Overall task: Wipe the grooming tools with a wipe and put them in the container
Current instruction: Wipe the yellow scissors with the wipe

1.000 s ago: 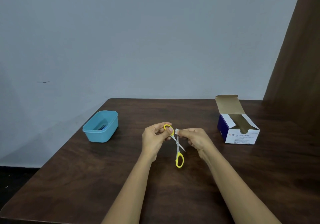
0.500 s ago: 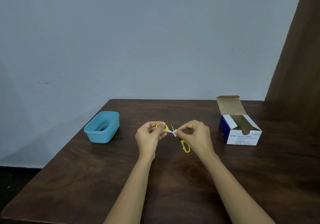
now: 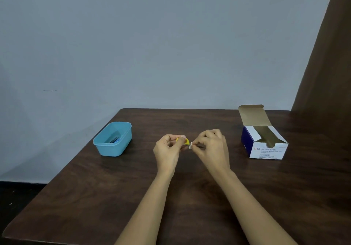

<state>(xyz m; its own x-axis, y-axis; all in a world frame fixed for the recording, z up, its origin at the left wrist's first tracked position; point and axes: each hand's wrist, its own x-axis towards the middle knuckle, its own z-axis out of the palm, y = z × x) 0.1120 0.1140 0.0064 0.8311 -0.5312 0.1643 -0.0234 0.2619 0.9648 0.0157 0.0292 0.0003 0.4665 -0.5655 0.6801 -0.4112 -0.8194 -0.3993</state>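
— Dark wooden table (image 3: pixel 190 206) against a pale blue-grey wall; where are the small yellow-handled scissors (image 3: pixel 183 141)?

— Above the table's middle. The left hand (image 3: pixel 168 152) pinches the yellow handle, fingers curled tight on it. The right hand (image 3: pixel 212 149), just right of the scissors, squeezes a small white wipe (image 3: pixel 190 146) around the metal part; the blades are hidden.

— And around the scissors?

— Well left sits a light blue plastic container (image 3: pixel 114 147) with dark and blue items inside, too small to identify. Well right stands an open blue-and-white cardboard box of alcohol swabs (image 3: pixel 264 142), flap raised.
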